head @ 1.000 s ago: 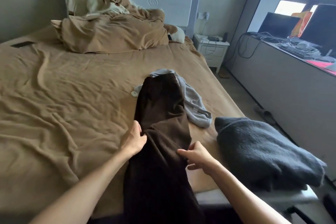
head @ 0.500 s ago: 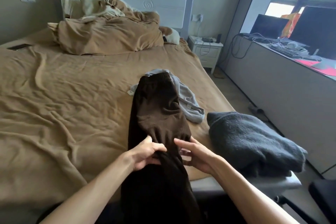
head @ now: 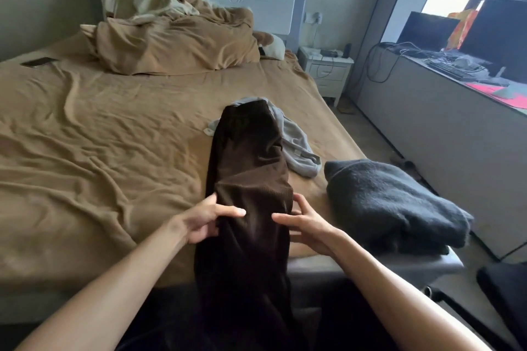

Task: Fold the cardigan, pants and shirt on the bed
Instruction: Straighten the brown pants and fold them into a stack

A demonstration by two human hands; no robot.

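Pants (head: 251, 168) of dark brown cloth are laid out long on the bed (head: 114, 151), toward its right side. Their top end is pointed at the headboard (head: 265, 6). Their lower end is hung over the near edge of the bed.

The pants are held from both sides, about halfway along. The left edge is pinched by the left hand (head: 205, 219), with the thumb laid on top of the cloth and the fingers tucked under it. The right edge is gripped by the right hand (head: 308, 225) in much the same way, with the thumb on top and the fingers curled in at the side.

A grey shirt (head: 296, 145) is left crumpled under the top end of the pants, and most of it is seen sticking out to the right. A dark grey cardigan (head: 393, 208) is folded into a thick pile at the near right corner of the bed. It is kept apart from the pants and close to the shirt.

A brown blanket (head: 176, 45) is bunched up at the head of the bed. A dark phone (head: 38, 62) is seen at the far left edge. A white nightstand (head: 328, 71) is placed beside the bed, and a long desk (head: 456, 128) with screens is set by the window.
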